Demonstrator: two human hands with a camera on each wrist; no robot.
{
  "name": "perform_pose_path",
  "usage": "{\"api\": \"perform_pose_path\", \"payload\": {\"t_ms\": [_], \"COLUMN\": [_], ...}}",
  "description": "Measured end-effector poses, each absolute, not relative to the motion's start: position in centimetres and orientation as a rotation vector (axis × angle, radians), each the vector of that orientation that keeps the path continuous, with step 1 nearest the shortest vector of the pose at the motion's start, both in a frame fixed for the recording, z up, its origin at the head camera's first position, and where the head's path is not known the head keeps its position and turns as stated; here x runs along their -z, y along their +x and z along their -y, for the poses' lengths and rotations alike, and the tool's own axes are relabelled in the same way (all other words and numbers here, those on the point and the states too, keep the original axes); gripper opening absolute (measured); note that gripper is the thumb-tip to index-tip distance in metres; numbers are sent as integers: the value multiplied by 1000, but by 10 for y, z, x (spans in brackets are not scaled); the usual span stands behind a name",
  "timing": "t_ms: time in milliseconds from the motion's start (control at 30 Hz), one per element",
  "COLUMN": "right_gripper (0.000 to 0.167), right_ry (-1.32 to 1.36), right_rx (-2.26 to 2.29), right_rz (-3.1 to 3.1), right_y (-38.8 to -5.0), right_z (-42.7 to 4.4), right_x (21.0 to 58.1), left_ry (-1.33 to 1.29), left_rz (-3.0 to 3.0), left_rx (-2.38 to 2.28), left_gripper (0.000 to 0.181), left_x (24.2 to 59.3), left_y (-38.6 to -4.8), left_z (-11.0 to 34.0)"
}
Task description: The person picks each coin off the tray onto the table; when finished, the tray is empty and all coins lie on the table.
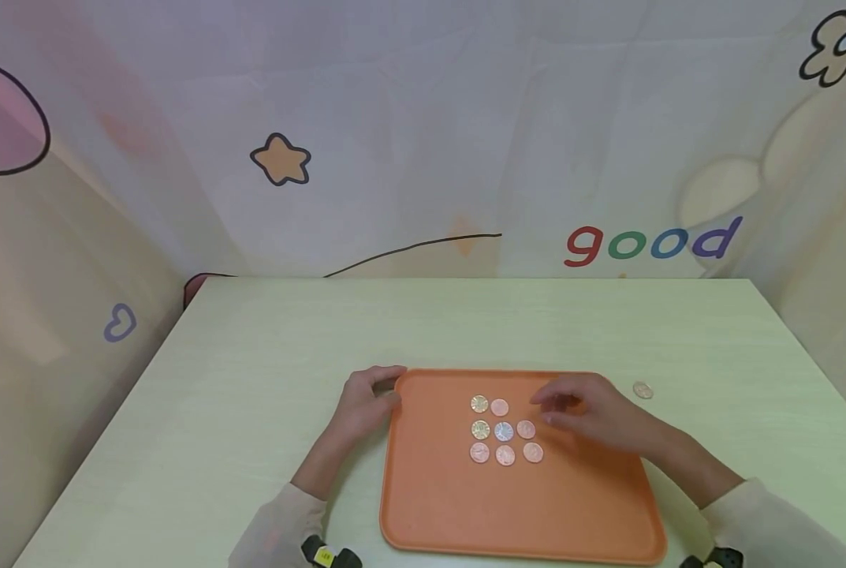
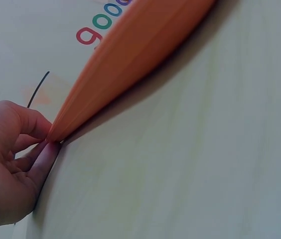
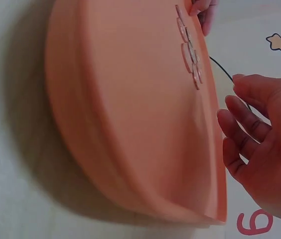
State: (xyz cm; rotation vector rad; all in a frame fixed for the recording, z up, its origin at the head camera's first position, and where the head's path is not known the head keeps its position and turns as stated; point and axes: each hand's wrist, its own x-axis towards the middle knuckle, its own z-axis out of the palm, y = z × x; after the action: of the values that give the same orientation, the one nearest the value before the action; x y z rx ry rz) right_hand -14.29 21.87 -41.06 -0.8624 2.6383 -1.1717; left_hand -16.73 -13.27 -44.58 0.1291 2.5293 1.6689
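An orange tray (image 1: 515, 513) lies on the table with several coins on it: two in the back row, three in the middle (image 1: 504, 431) and three in the front row. At its back left corner, the left hand (image 1: 366, 402) pinches the rim; the left wrist view shows thumb and fingers (image 2: 11, 159) at the tray's edge (image 2: 115, 64). Over the tray, right of the coins, hovers the right hand (image 1: 593, 410), fingers loosely bent. Nothing shows between its fingers (image 3: 265, 144) in the right wrist view, where the coins (image 3: 188, 47) appear edge-on.
One more coin (image 1: 643, 390) lies on the pale table (image 1: 252, 442), off the tray behind the right wrist. Behind the table hangs a patterned cloth (image 1: 408, 142) with a star, a flower and the word "good". Dark straps circle both sleeves.
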Motion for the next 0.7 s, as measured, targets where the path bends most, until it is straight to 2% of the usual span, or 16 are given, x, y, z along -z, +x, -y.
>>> {"api": "perform_pose_path", "payload": {"t_ms": [700], "right_gripper": [23], "right_ry": [-773], "right_rx": [1176], "right_rz": [-2588], "right_y": [-145], "right_z": [-214], "right_x": [431], "left_ry": [211], "left_rz": [-2498], "left_rx": [-1625], "left_gripper": [50], "left_x": [445], "left_y": [-170], "left_z": [139]}}
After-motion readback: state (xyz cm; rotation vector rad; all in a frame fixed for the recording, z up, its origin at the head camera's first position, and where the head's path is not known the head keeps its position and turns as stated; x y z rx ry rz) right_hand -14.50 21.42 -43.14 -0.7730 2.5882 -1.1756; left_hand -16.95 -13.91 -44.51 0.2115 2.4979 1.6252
